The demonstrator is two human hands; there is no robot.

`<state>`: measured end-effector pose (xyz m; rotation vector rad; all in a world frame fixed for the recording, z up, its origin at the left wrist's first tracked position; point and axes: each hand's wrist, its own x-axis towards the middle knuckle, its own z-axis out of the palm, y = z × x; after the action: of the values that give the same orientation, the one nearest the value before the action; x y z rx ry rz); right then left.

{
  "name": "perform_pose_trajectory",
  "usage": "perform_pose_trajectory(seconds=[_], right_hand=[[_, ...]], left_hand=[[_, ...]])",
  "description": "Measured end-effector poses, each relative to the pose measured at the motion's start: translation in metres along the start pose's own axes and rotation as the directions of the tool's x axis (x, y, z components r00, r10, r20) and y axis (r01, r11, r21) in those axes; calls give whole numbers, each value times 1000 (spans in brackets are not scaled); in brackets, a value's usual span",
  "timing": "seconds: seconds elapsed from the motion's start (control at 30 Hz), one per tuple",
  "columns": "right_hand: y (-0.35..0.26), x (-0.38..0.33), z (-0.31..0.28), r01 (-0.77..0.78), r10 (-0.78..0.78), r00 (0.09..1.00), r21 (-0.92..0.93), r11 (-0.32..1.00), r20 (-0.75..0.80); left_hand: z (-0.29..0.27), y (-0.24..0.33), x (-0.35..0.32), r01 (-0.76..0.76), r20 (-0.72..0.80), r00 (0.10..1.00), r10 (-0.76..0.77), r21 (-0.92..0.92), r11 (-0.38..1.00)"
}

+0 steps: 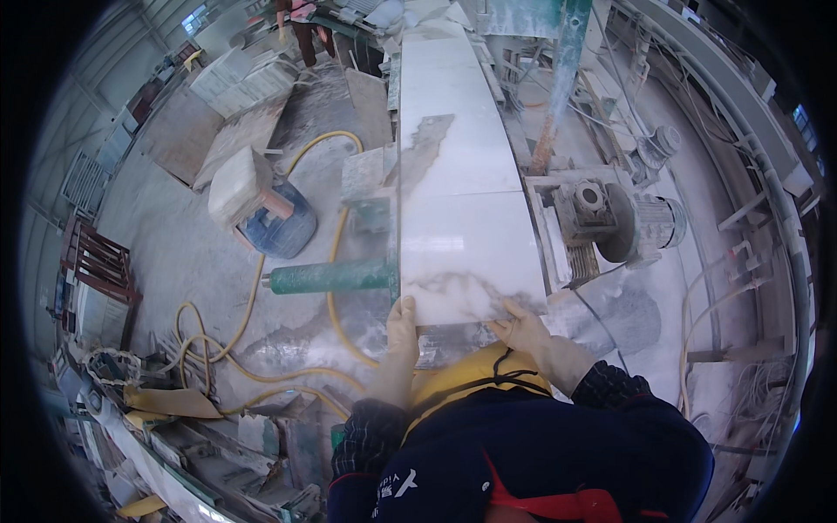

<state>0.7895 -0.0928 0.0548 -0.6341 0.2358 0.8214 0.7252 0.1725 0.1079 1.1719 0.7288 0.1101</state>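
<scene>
A polished white marble slab (466, 235) with grey-brown veining lies on a long narrow conveyor in front of me. Its near edge reaches almost to my yellow apron (436, 389). My left hand (402, 329) grips the near left corner, thumb on top and fingers hidden below. Further right along the same edge, my right hand (520, 329) pinches the slab, its thumb resting on the surface. Another white slab (453, 78) with a brown-grey patch lies beyond it, and a thin seam separates the two.
Right of the conveyor sits an electric motor with gearbox (602, 213). A green roller (331, 276) juts out on the left. Yellow hose (253, 376) loops across the dusty floor near a blue drum (281, 228). Stone offcuts (261, 436) lie lower left. A person (305, 30) stands far back.
</scene>
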Motion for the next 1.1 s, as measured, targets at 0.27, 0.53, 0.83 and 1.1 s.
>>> perform_pose_trajectory(seconds=[0.27,0.53,0.83,1.1], right_hand=[[8,11,-19,171,-154,985,-400,901,75],[-2,15,-12,-52,64,997,231,972,-45],[-17,8,10,29,-82,994,-536,844,-74],[-25,10,3,-6,-148,988,-979,202,-37]], left_hand=[[-2,-8,9,12,6,1000,-12,-44,999],[0,-11,17,7,34,999,-4,-104,995],[7,-13,26,42,-69,996,-55,-181,983],[7,-34,44,-74,-91,991,99,244,967]])
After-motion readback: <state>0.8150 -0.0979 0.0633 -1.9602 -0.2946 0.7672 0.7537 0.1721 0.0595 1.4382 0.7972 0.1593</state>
